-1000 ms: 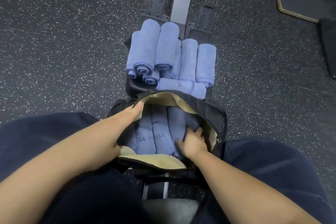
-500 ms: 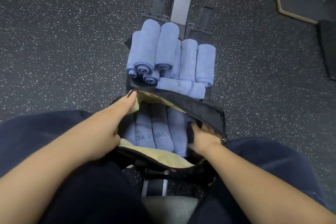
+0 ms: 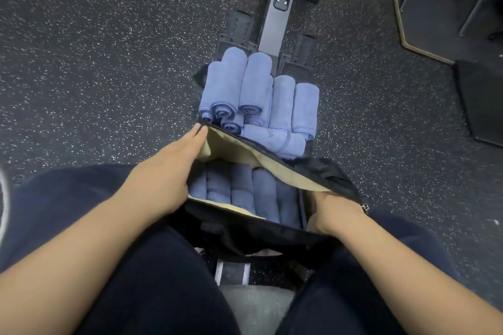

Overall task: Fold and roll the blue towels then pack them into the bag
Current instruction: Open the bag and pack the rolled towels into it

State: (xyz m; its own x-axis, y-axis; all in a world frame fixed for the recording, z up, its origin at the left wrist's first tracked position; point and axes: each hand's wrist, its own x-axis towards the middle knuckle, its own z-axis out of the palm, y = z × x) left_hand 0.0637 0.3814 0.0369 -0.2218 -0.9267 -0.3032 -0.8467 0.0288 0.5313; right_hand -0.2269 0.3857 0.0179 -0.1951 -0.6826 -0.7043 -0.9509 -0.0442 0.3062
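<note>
A black bag with tan lining lies open between my knees. Several rolled blue towels stand side by side inside it. My left hand holds the far left rim up, fingers straight along the lining and thumb inside. My right hand is at the bag's right end with its fingers tucked under the black flap, so I cannot see them. Beyond the bag, several more rolled blue towels are piled on a dark seat, one roll lying crosswise in front.
A grey rail with footplates runs away from the towel pile over a speckled dark floor. A platform edge and dark equipment stand at the right. My dark-trousered legs fill the bottom.
My left hand lifted the bag's far rim higher and further away. My right hand left the towels inside and slid to the bag's right end under the flap.
</note>
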